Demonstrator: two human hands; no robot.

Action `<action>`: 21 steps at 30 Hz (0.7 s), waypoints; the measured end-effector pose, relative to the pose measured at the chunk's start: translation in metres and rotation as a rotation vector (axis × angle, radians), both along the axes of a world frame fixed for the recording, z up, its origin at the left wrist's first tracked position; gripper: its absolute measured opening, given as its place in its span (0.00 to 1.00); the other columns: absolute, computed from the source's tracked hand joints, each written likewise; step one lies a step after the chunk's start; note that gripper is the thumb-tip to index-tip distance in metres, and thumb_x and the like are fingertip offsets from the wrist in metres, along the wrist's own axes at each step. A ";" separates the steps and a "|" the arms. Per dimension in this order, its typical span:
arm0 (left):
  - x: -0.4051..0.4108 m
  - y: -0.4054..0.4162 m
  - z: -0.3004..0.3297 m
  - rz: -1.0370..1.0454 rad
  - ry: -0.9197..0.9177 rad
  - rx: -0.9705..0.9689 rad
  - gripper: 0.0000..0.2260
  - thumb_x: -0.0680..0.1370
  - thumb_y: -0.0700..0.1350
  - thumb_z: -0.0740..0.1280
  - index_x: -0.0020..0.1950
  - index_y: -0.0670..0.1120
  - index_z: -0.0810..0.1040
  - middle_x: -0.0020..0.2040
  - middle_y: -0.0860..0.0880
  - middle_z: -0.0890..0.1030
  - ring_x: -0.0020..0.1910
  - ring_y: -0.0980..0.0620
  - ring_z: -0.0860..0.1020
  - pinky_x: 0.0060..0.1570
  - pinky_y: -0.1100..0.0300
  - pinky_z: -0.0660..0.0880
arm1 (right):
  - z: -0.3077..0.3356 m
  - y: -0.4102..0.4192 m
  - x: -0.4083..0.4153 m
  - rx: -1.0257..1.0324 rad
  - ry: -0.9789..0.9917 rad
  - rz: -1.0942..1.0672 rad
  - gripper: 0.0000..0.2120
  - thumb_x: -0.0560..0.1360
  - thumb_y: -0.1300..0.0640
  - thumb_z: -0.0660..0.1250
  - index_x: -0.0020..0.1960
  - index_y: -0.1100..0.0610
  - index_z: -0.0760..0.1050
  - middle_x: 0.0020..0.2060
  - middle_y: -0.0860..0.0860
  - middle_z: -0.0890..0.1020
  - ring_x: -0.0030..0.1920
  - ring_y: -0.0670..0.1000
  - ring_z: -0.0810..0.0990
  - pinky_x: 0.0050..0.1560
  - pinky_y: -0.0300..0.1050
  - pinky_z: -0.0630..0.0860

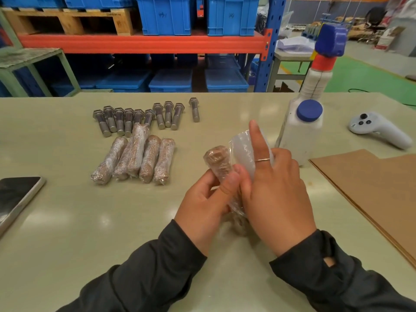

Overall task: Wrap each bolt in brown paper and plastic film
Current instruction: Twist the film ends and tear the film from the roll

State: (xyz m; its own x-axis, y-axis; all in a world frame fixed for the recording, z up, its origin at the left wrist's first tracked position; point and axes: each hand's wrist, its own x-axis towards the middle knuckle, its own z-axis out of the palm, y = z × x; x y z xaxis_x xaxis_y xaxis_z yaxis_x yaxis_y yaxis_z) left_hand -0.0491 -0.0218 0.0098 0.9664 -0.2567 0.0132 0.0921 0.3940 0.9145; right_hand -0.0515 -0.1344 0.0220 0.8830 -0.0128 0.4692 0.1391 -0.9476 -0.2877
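My left hand (204,203) grips a bolt wrapped in brown paper (219,162), thumb pressed on its shaft, head end pointing away from me. My right hand (273,190) holds a roll of clear plastic film (243,152) right beside the bolt, index finger stretched straight up along the roll. Film runs from the roll around the bolt's lower part. Several finished bolts in paper and film (139,158) lie in a row at middle left. Behind them lie several bare steel bolts (139,117), one (194,109) slightly apart to the right.
A white plastic bottle with blue cap and spray head (304,131) stands behind my right hand. Brown paper sheets (369,188) lie at the right edge, a white controller (378,129) beyond them. A phone (15,199) lies at the left edge. Racks with blue crates (166,16) stand behind the table.
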 end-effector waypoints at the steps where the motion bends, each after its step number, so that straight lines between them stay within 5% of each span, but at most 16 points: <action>1: 0.001 -0.001 -0.002 0.011 -0.013 0.021 0.18 0.60 0.54 0.71 0.48 0.51 0.81 0.45 0.51 0.84 0.45 0.53 0.81 0.43 0.61 0.78 | -0.001 0.000 0.000 0.004 -0.001 -0.002 0.32 0.74 0.39 0.42 0.63 0.37 0.19 0.55 0.54 0.65 0.50 0.52 0.66 0.47 0.48 0.69; 5: 0.006 0.000 -0.007 0.047 0.004 -0.006 0.12 0.59 0.47 0.71 0.42 0.54 0.84 0.43 0.51 0.83 0.41 0.53 0.81 0.40 0.61 0.78 | -0.002 -0.006 0.005 0.201 0.050 0.013 0.40 0.71 0.36 0.50 0.74 0.45 0.32 0.60 0.53 0.66 0.59 0.52 0.66 0.54 0.43 0.65; 9: 0.007 0.003 -0.008 0.069 0.006 -0.016 0.13 0.61 0.45 0.71 0.45 0.49 0.83 0.43 0.48 0.84 0.40 0.52 0.82 0.41 0.58 0.79 | 0.000 -0.021 0.012 0.454 0.223 0.149 0.36 0.70 0.36 0.55 0.75 0.44 0.51 0.59 0.45 0.71 0.59 0.49 0.71 0.56 0.41 0.70; 12: 0.011 0.006 -0.009 0.132 0.090 -0.028 0.18 0.60 0.42 0.71 0.50 0.45 0.79 0.41 0.47 0.84 0.38 0.50 0.82 0.42 0.56 0.80 | -0.002 -0.025 0.011 0.591 0.365 0.213 0.32 0.73 0.38 0.57 0.73 0.37 0.50 0.56 0.38 0.70 0.49 0.42 0.74 0.44 0.29 0.68; 14: 0.013 0.008 -0.007 0.150 0.154 -0.056 0.16 0.61 0.40 0.69 0.49 0.42 0.77 0.37 0.47 0.84 0.34 0.52 0.82 0.37 0.57 0.79 | -0.003 -0.026 0.011 0.656 0.355 0.262 0.28 0.74 0.39 0.57 0.70 0.31 0.49 0.58 0.38 0.70 0.52 0.42 0.75 0.49 0.32 0.70; 16: 0.014 0.008 -0.003 0.148 0.174 -0.081 0.13 0.62 0.39 0.68 0.45 0.41 0.77 0.34 0.48 0.83 0.31 0.53 0.81 0.31 0.59 0.79 | 0.000 -0.028 0.012 0.622 0.292 0.282 0.24 0.75 0.38 0.55 0.66 0.24 0.50 0.60 0.39 0.70 0.54 0.42 0.73 0.50 0.29 0.67; 21: 0.016 0.014 0.003 0.111 0.145 -0.092 0.11 0.63 0.40 0.68 0.45 0.41 0.78 0.35 0.48 0.83 0.31 0.53 0.81 0.29 0.60 0.78 | 0.006 -0.032 0.016 0.389 0.233 0.199 0.21 0.72 0.33 0.50 0.59 0.16 0.45 0.45 0.44 0.66 0.36 0.43 0.73 0.38 0.26 0.66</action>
